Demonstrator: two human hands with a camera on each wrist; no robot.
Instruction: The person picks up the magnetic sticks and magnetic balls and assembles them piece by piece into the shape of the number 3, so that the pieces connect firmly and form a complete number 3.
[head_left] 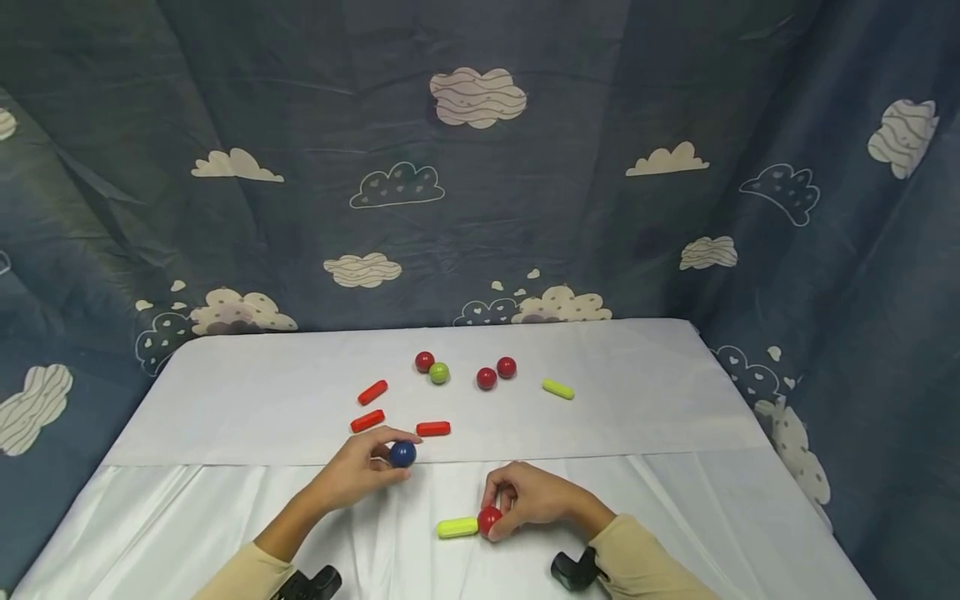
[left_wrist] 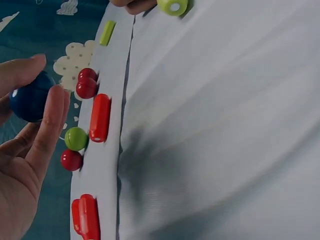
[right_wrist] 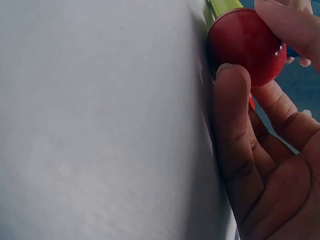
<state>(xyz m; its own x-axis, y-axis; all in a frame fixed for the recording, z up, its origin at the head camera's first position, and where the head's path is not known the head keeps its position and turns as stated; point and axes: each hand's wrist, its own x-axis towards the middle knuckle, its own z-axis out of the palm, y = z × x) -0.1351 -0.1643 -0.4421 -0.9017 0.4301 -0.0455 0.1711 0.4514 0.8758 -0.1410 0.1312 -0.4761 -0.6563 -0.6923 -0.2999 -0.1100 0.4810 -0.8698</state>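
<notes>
My left hand [head_left: 365, 468] holds a glossy dark blue ball [head_left: 402, 454] between thumb and fingers, raised over the table as its shadow on the cloth shows in the left wrist view. The right hand [head_left: 534, 498] pinches a red ball [head_left: 490, 521] low at the cloth, thumb on one side and fingers on the other. That ball sits against the right end of a yellow-green stick [head_left: 457, 527] lying on the table. In the right wrist view the red ball [right_wrist: 246, 47] overlaps the stick's end [right_wrist: 225, 6].
Behind the left hand lie red sticks [head_left: 433, 428], one nearest the blue ball. Farther back are a red ball [head_left: 424, 362] beside a green ball [head_left: 439, 373], two more red balls [head_left: 486, 379], and another yellow-green stick [head_left: 558, 389]. A cloud-patterned curtain [head_left: 525, 208] borders the white table [head_left: 637, 417].
</notes>
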